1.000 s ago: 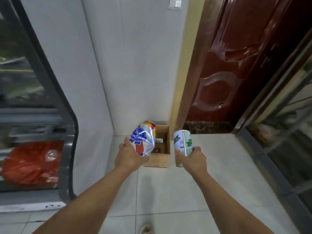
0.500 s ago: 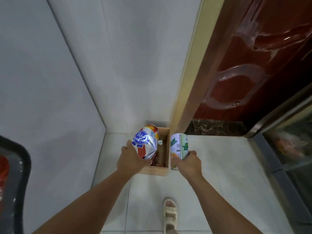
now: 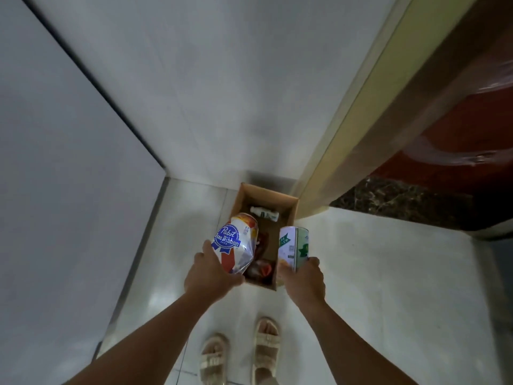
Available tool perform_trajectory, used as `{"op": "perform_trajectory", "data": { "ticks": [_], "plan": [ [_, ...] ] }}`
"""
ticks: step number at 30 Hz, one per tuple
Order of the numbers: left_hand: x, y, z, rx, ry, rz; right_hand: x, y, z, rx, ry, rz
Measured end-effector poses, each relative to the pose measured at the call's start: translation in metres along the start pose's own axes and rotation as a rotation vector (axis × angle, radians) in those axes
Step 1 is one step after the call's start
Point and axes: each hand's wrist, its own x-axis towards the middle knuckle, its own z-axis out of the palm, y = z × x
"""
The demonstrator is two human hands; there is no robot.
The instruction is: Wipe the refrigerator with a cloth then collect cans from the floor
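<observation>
My left hand (image 3: 209,275) grips a crushed silver beer can (image 3: 236,243) with a blue ribbon label. In my right hand (image 3: 304,279) is an upright white and green can (image 3: 293,250). Both cans hang just above the near end of an open cardboard box (image 3: 291,209) that stands on the floor in the corner. Inside the box lie a small white bottle (image 3: 265,213) and some dark and red items, partly hidden by the cans.
White walls meet at the corner behind the box. A yellow door frame (image 3: 347,134) and a dark red door (image 3: 458,134) rise at the right. My two feet in beige sandals (image 3: 266,345) stand on the glossy tiled floor (image 3: 388,287) just short of the box.
I have walked closer and looked down: the box is now nearer and seen from above, the refrigerator at the left has left the view, and both cans now hang over the box.
</observation>
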Motion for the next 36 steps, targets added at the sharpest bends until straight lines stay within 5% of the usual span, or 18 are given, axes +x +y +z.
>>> {"op": "perform_trajectory", "data": {
  "ticks": [12,22,27,36],
  "plan": [
    [0.205,-0.068,0.162,0.043,-0.106,-0.115,0.183,0.058,0.177,0.031,-0.124,0.035],
    [0.286,-0.122,0.252,0.185,-0.136,-0.127,0.267,0.107,0.277,-0.018,-0.163,0.090],
    [0.297,-0.125,0.264,0.170,-0.162,-0.093,0.280,0.117,0.292,0.058,-0.167,0.145],
    [0.241,-0.092,0.200,0.232,-0.217,-0.016,0.225,0.092,0.235,-0.192,-0.269,0.016]
  ]
}}
